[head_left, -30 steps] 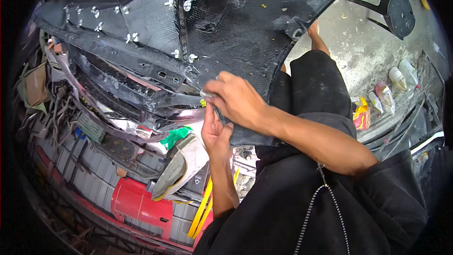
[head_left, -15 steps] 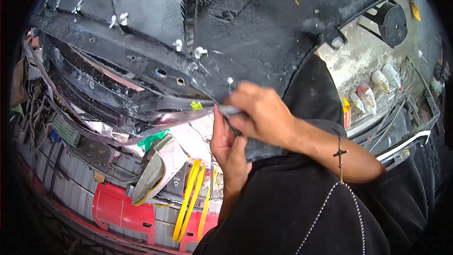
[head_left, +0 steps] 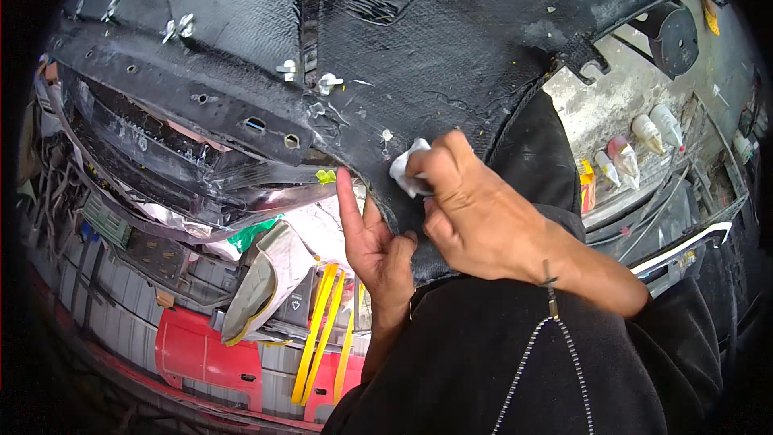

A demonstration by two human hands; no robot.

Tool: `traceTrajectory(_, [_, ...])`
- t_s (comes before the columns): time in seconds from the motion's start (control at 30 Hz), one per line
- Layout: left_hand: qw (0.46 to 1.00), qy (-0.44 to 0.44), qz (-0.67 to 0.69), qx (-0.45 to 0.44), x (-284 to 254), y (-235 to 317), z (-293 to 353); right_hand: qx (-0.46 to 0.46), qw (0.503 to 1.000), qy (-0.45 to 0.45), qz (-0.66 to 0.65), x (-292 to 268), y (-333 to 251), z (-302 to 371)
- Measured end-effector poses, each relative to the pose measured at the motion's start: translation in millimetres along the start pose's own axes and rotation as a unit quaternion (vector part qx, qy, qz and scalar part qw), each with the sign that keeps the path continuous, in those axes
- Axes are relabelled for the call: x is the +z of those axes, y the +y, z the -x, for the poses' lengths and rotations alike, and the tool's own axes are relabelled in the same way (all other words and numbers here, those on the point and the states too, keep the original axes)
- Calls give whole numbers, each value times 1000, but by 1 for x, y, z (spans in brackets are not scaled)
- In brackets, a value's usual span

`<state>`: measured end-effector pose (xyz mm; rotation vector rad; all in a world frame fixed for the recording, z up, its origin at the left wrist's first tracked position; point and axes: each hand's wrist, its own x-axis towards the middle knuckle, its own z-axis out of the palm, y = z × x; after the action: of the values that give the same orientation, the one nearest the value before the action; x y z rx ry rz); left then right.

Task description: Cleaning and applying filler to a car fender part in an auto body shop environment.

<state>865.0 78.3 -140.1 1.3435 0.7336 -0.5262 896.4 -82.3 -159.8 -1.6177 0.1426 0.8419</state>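
A large black panel with a woven-looking, scuffed surface [head_left: 451, 72] stretches across the upper middle. My right hand [head_left: 483, 209] is closed around a crumpled white wad [head_left: 412, 169], cloth or paper, I cannot tell which. That wad rests against the panel close to its lower left edge. My left hand [head_left: 377, 250] is at this edge, palm toward me. Its index finger points up beside the rim, other fingers go partly behind it, and the thumb lies at the front. A yellow-green bit of tape [head_left: 325, 176] sits just left of that index fingertip.
Several metal wing nuts [head_left: 328, 84] stand along the panel's seams. A long dark curved part [head_left: 161, 145] extends left. Several bottles [head_left: 646, 134] stand on the floor at right, near a black round-ended part [head_left: 675, 40]. Yellow straps [head_left: 320, 330] and a red panel [head_left: 208, 350] are lower left.
My right hand has turned and shifted from the panel's edge onto its face, exposing more of the white wad. My left hand's fingers have spread apart. The view has shifted slightly.
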Motion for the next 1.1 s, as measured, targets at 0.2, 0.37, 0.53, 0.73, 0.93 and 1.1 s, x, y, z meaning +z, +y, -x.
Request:
traceTrajectory(0.2, [1000, 17, -7, -18, -1, 1, 3, -55, 997, 55, 10, 6, 2, 1])
traceTrajectory(0.37, [999, 24, -27, 6, -5, -6, 2, -68, 997, 23, 16, 7, 9, 0])
traceTrajectory(0.53, [998, 45, -44, -10, -9, -11, 6, -97, 985, 115, -80, 25, 16, 3])
traceTrajectory(0.73, [994, 47, -98, -22, -16, -14, 5, -96, 975, 174, -102, 48, 26, -3])
traceTrajectory(0.93, [998, 40, -46, -3, -10, -18, 3, -50, 975, 196, -89, 58, 15, -6])
traceTrajectory(1.1, [998, 39, -36, -15, -14, -15, -1, -40, 960, 238, -139, 64, 16, -19])
